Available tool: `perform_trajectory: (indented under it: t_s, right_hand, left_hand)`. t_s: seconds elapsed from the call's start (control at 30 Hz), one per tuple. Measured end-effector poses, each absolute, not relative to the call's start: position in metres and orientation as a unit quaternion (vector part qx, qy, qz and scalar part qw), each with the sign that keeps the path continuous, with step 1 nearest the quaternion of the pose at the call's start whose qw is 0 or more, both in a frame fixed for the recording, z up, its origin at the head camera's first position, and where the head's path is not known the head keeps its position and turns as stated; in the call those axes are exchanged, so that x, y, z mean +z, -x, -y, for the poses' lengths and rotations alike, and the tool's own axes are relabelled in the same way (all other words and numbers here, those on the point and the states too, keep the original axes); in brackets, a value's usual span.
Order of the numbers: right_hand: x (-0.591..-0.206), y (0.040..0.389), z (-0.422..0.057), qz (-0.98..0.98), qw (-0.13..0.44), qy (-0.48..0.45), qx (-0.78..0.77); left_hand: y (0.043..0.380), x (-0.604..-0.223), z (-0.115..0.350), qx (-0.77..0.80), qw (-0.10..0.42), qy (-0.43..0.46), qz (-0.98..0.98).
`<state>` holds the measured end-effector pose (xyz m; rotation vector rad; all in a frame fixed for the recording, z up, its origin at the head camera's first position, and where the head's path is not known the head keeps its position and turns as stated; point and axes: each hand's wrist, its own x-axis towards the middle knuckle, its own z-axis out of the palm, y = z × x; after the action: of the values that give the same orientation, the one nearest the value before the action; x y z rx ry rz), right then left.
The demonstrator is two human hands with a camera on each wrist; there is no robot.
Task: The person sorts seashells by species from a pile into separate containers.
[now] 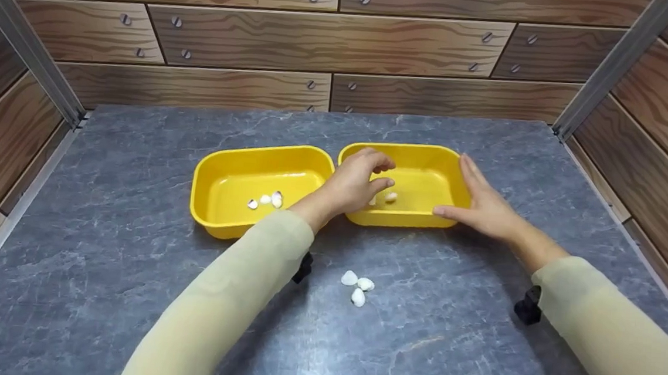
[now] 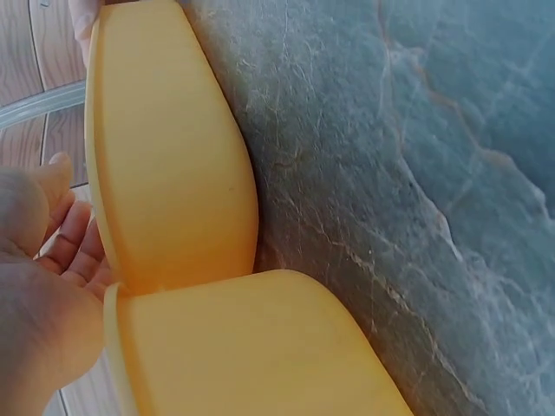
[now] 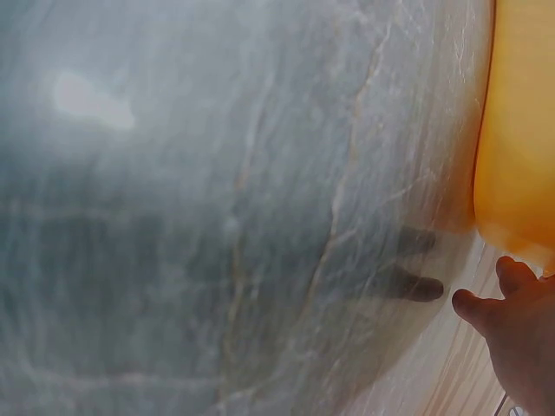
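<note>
My left hand (image 1: pixel 355 183) hovers over the left part of the right yellow tray (image 1: pixel 390 218). Its thumb and bent fingers stand apart with nothing between them. Beneath it, a small pale shell (image 1: pixel 391 197) lies on the tray floor; another pale piece shows partly behind the hand. At the tray's right end is my right hand (image 1: pixel 488 210), fingers straight along the outer side and thumb at the front rim. Several small white shells (image 1: pixel 265 199) lie in the left yellow tray (image 1: pixel 205 217). Three white shells (image 1: pixel 358 297) form a cluster on the table.
Both trays stand side by side, near corners meeting, on a grey marbled table (image 1: pixel 416 352). A wood-plank patterned wall (image 1: pixel 332 43) rises behind, with metal posts (image 1: pixel 612 71) at the back corners. Black wrist devices (image 1: pixel 528 307) hang under the sleeves.
</note>
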<state>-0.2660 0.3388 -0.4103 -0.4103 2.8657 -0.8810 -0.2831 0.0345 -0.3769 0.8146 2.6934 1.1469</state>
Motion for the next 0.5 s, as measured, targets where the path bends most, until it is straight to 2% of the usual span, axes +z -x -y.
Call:
perform_trajectory:
  t_s: [0.23,0.5]
  right_hand:
    - [-0.413,0.267,-0.339,-0.943,0.059,0.136,-0.297]
    - [-0.413,0.267,-0.340,-0.944,0.060,0.134,-0.296]
  left_hand:
    - [0.269,-0.372,-0.025,0.400,0.043,-0.275,-0.873]
    - [0.239,-0.365,-0.011,0.416,0.033,-0.355,-0.836]
